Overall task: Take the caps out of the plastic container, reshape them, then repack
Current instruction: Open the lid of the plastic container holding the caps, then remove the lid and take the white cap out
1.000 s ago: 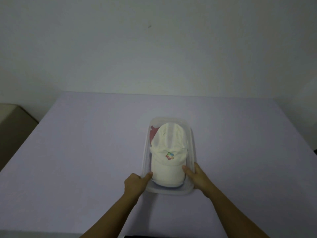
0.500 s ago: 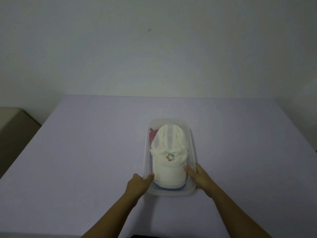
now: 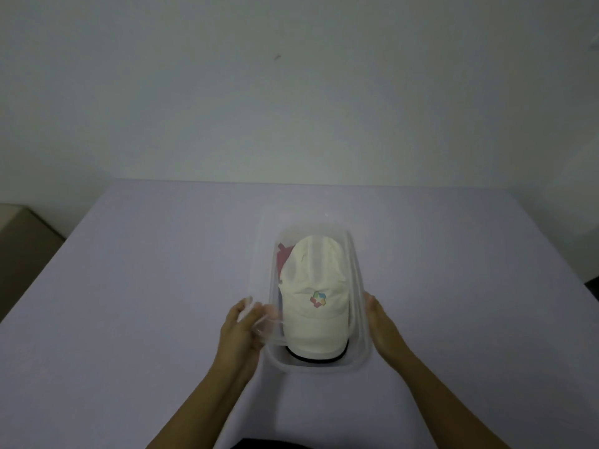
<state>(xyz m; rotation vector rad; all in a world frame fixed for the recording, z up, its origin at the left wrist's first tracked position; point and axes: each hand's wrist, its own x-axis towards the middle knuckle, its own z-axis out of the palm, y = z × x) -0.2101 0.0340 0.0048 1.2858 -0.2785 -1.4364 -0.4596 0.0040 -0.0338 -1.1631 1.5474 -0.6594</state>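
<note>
Your left hand (image 3: 241,332) is gripping the clear lid (image 3: 262,260) at its near edge, fingers (image 3: 249,311) curling round it, though it's blurry there. The lid is tilting up over the left side of the plastic container (image 3: 324,367). Your right hand (image 3: 382,328) is lying against the container's right wall, fingers straight. The container is sitting mid-table (image 3: 146,303). Inside, the white cap (image 3: 312,286) is lying on top, brim towards you, and a red cap (image 3: 285,254) is peeking out at the far left.
</note>
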